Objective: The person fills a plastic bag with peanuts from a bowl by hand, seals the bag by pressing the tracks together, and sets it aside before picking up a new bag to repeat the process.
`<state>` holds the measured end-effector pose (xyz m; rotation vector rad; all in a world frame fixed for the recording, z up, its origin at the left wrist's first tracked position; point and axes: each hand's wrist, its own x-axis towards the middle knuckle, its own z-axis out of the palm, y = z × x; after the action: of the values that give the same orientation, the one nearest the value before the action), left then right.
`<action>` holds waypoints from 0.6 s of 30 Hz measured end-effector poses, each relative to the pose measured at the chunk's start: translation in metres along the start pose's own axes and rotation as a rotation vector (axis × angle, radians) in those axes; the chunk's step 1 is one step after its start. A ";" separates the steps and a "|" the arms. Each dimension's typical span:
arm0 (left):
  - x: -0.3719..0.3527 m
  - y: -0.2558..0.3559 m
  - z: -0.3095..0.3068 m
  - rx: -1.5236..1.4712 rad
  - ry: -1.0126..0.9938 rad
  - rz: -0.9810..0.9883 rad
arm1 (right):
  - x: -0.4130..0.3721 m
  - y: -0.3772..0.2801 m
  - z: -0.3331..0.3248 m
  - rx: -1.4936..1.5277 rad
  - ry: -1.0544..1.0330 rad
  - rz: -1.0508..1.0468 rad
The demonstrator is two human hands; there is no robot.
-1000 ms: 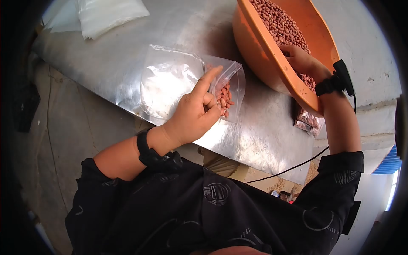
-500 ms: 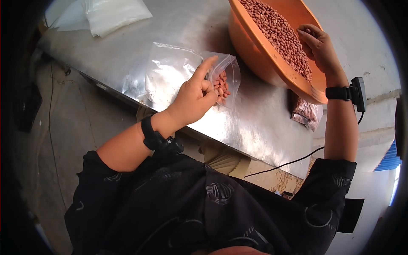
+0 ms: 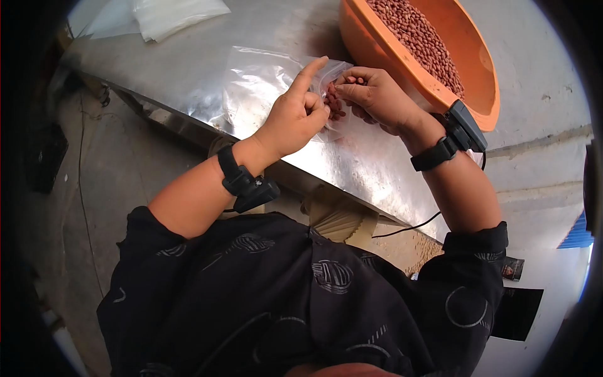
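A clear plastic bag [image 3: 260,85] lies on the shiny metal table [image 3: 188,56] with a few reddish peanuts [image 3: 333,105] inside near its mouth. My left hand [image 3: 294,119] pinches the bag's open edge, index finger pointing up. My right hand [image 3: 374,97] is cupped at the bag's mouth, fingers closed around a handful of peanuts. Just behind it stands an orange basin [image 3: 477,69] filled with peanuts [image 3: 414,34]. Both wrists wear black bands.
More clear bags [image 3: 179,12] lie at the table's far left. A black cable [image 3: 408,227] hangs off the table's near edge. Bare concrete floor [image 3: 107,169] lies to the left below the table.
My right hand left the basin with peanuts and came down to the bag's mouth beside my left hand. The left hand kept hold of the bag.
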<state>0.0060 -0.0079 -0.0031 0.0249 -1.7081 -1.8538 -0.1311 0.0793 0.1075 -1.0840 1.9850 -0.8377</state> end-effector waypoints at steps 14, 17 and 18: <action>0.001 0.002 -0.001 0.075 0.065 0.026 | 0.021 -0.010 0.012 0.027 0.076 -0.111; 0.000 0.001 0.000 0.017 0.077 0.019 | 0.002 -0.025 0.005 -0.177 0.143 -0.234; -0.001 0.003 0.000 -0.015 0.081 0.005 | -0.001 -0.026 -0.005 -0.275 0.158 -0.312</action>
<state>0.0078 -0.0070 -0.0008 0.0884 -1.6376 -1.8367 -0.1238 0.0701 0.1307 -1.5587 2.1395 -0.8472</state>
